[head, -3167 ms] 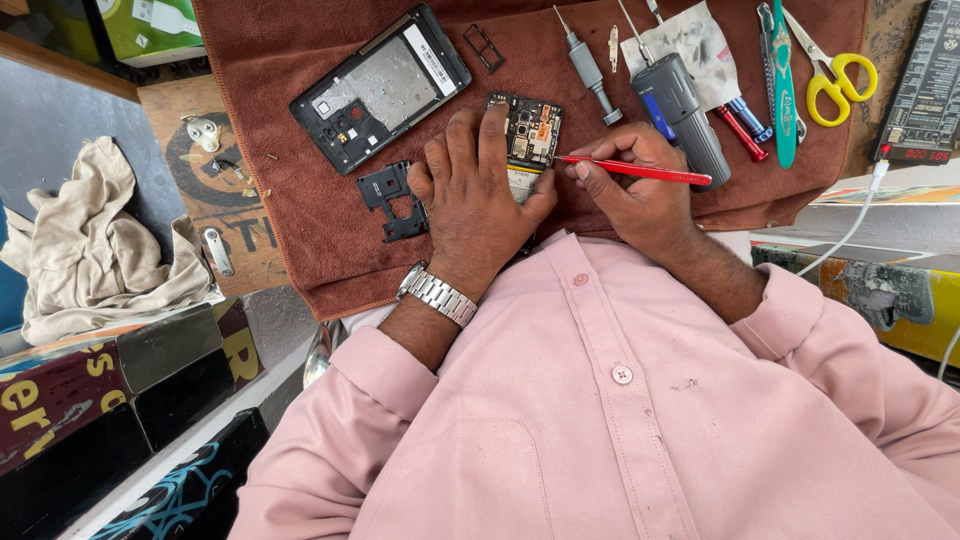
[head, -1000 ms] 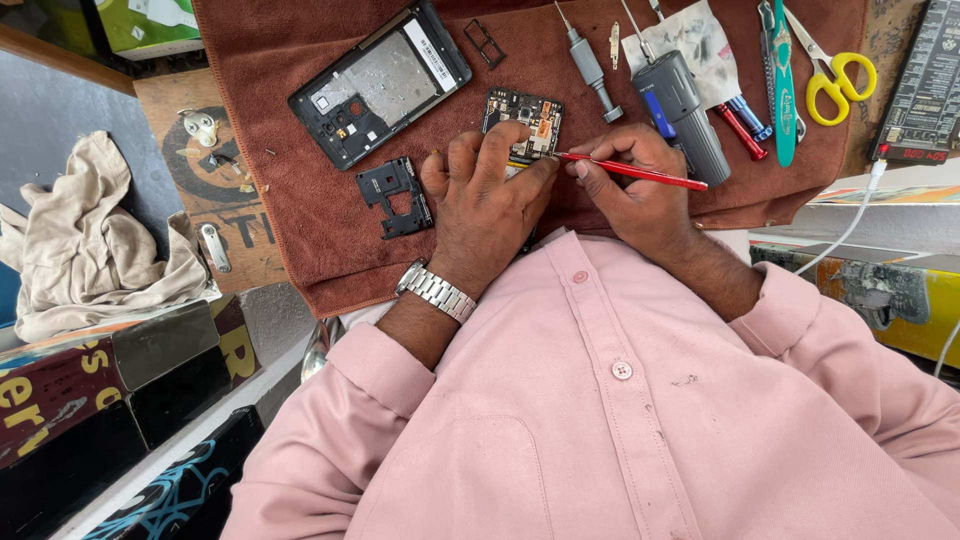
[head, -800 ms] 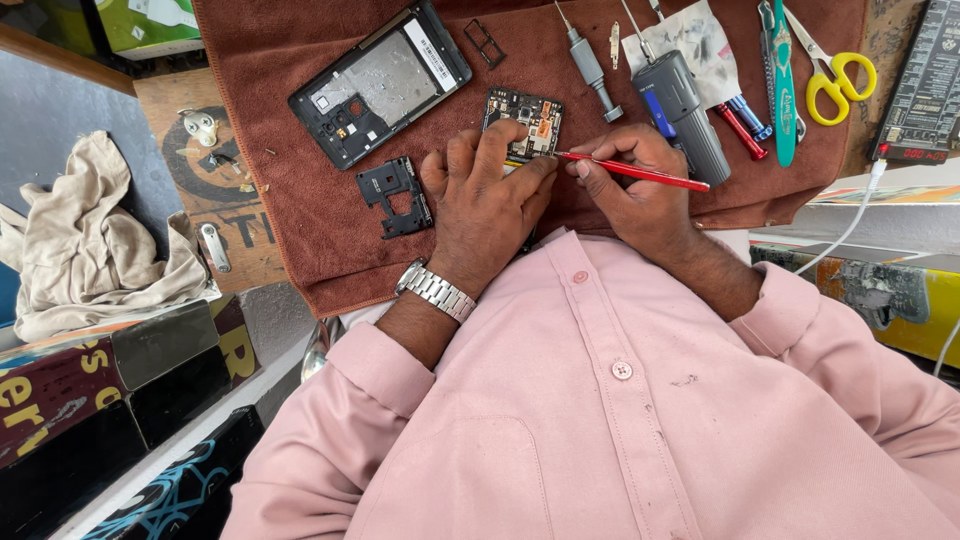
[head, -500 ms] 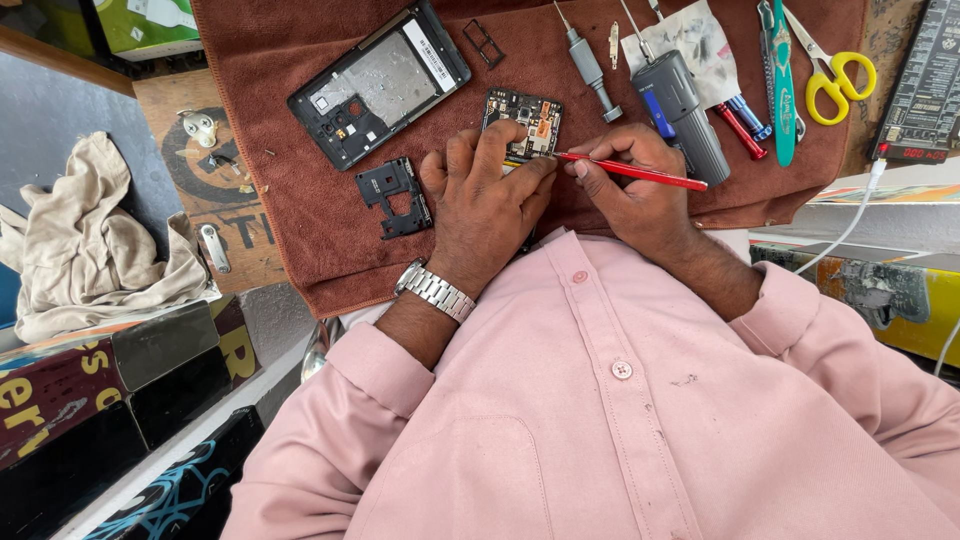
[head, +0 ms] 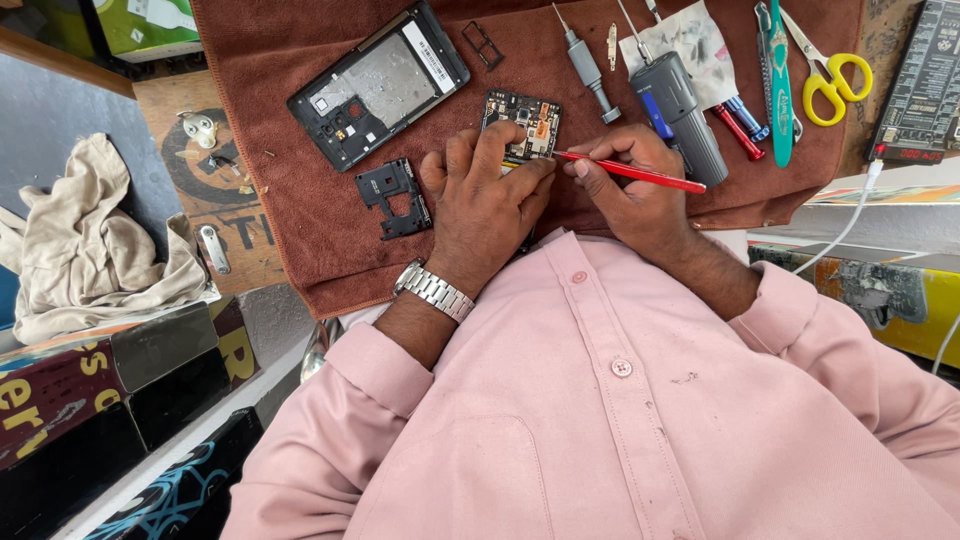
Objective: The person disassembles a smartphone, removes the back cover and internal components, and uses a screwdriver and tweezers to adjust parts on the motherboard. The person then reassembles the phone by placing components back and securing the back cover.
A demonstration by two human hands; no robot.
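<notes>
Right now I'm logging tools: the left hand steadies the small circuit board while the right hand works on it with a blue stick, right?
Not quite: the stick in the right hand is red, as the head view shows. The left hand does steady the circuit board.

yellow-handled scissors (head: 826,72) and a grey electric screwdriver (head: 681,113) lie on the brown towel (head: 310,215); an open phone frame (head: 378,86) lies further left, a beige rag (head: 95,245) off the towel.
</notes>
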